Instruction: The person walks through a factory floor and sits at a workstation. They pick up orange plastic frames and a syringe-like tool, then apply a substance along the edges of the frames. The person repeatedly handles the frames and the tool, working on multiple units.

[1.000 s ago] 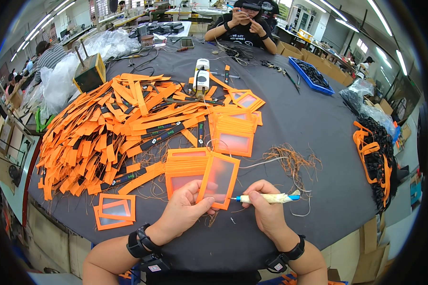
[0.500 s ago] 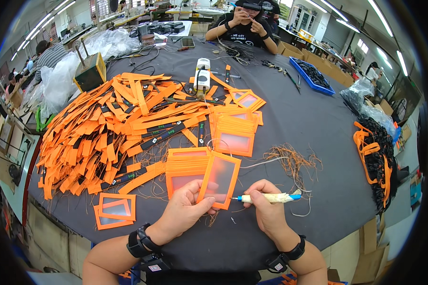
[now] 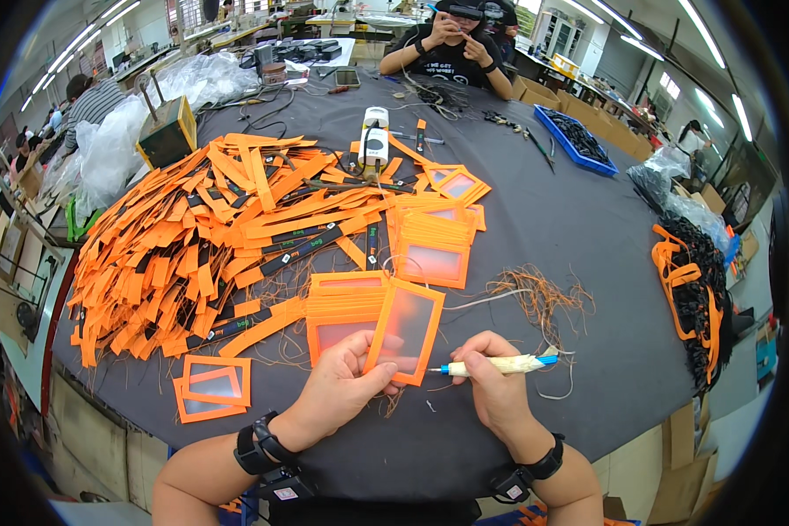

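Note:
My left hand point(image 3: 352, 375) pinches the lower left edge of an orange-bordered clear pouch point(image 3: 409, 329), holding it tilted above the table. Light red shows through its window. In my right hand point(image 3: 493, 386) is a corded pen-shaped tool point(image 3: 506, 363), wrapped in pale tape with blue at both ends. Its thin metal tip points left at the pouch's lower right edge; whether they touch I cannot tell. Behind the held pouch lies a stack of similar pouches point(image 3: 337, 313). Farther back is another pouch stack point(image 3: 434, 254), and two loose pouches point(image 3: 213, 390) overlap at the left.
A large heap of orange and black straps point(image 3: 175, 254) covers the table's left side. Loose orange thread point(image 3: 539, 298) lies right of the pouches, by a white cord. Beyond are a white power strip point(image 3: 374, 145), a blue tray point(image 3: 574, 140) and a co-worker point(image 3: 451, 48).
The tool in my right hand has shifted very slightly right, and its tip sits a little lower beside the pouch edge. My left hand and the pouch look almost unmoved.

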